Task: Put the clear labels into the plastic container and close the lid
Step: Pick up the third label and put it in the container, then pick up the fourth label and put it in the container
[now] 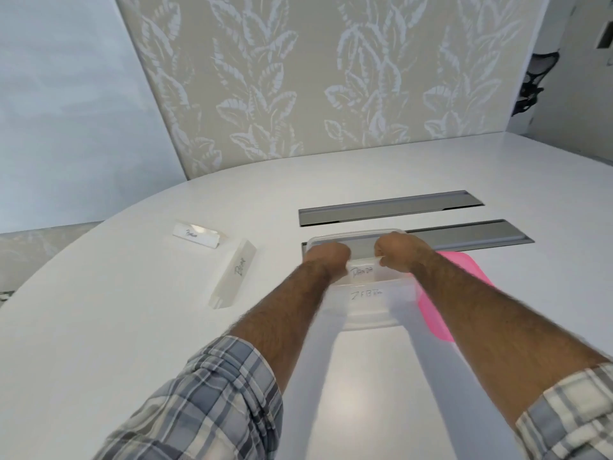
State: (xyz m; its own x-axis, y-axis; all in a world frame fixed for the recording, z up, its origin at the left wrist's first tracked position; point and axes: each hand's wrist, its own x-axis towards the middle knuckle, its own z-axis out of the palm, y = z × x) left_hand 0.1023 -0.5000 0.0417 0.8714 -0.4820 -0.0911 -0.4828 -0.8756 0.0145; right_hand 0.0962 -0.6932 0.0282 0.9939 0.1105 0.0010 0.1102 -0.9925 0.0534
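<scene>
While both fists pinch label (362, 270) over container (358, 235), left hand (326, 257), right hand (399, 255), fingertips hidden, writing blurry

Table: my white table (132, 327) has a curved far-left edge and a soft sheen near me.
Slots: two grey metal troughs (391, 207) are sunk into its far right part.
Far wall: beige panel (315, 78) with pale leaf print.
Left: plain white wall (59, 111).
Far right: dark mesh chair (534, 81), partly seen.
</scene>
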